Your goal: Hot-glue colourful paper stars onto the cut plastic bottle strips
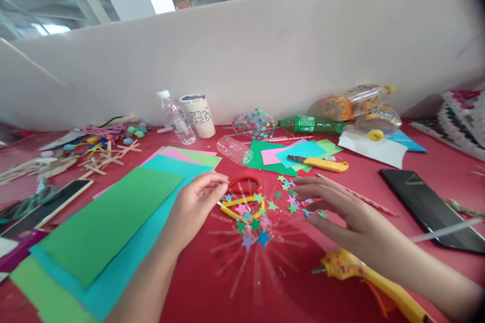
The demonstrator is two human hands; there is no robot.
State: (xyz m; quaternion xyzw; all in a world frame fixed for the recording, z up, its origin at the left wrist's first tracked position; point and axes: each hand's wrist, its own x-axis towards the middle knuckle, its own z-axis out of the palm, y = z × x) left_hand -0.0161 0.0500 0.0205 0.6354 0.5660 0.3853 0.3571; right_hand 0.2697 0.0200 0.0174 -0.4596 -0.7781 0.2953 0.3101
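Note:
My left hand (199, 197) is closed, thumb and fingertips pressed together beside a red ring (246, 180) and a yellow bent loop (242, 208). What it pinches, if anything, is too small to make out. My right hand (341, 207) is open, its fingers apart over small coloured paper stars (291, 208). Between the hands, a clear plastic piece cut into splayed strips (257, 272) lies on the red table, with more stars on it, including a blue star (262, 238). A yellow glue gun (341, 265) lies below my right forearm, which partly covers it.
Green paper sheets (113, 217) lie left. Behind are a cut bottle piece (235, 150), a yellow utility knife (318, 162), a cup (199, 118), a water bottle (178, 118) and a green bottle (314, 124). A phone (435, 212) is at right; wooden sticks (109, 156) lie left.

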